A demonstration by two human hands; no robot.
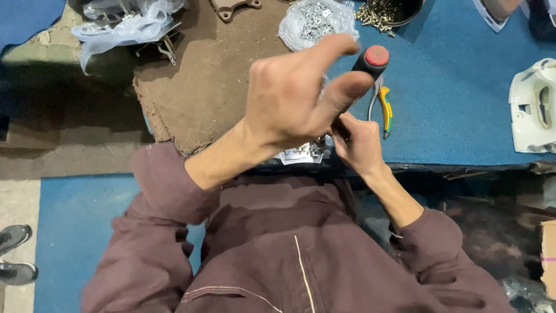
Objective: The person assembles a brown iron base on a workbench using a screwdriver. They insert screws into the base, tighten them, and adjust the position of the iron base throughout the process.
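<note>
From the camera on my head, my left hand (289,95) is raised above the bench edge, its thumb and forefinger pinched around the upper grip of a black-handled screwdriver with a round red cap (370,61). The other fingers curl loosely. The screwdriver stands tilted, its cap toward one o'clock, its shaft hidden behind my hands. My right hand (359,145) sits just below, at five o'clock from the left, closed around the lower part of the tool; whether it also pins something down I cannot tell. Under both hands, at the near edge of the blue felt-covered bench (457,110), lies a small silvery metal part (301,153), mostly hidden.

Just beside my right hand, at one o'clock, lie pliers with yellow and green grips (384,107). At twelve o'clock from my left hand sits a clear plastic bag of small metal washers (315,20), and next to it at one o'clock a dark round bowl of brass-coloured screws (385,11). A brown fibrous mat (202,81) covers the bench at ten o'clock, with a crumpled clear plastic bag of metal pieces (124,26) beyond it. At three o'clock, well apart, rests a white moulded plastic housing (533,107).
</note>
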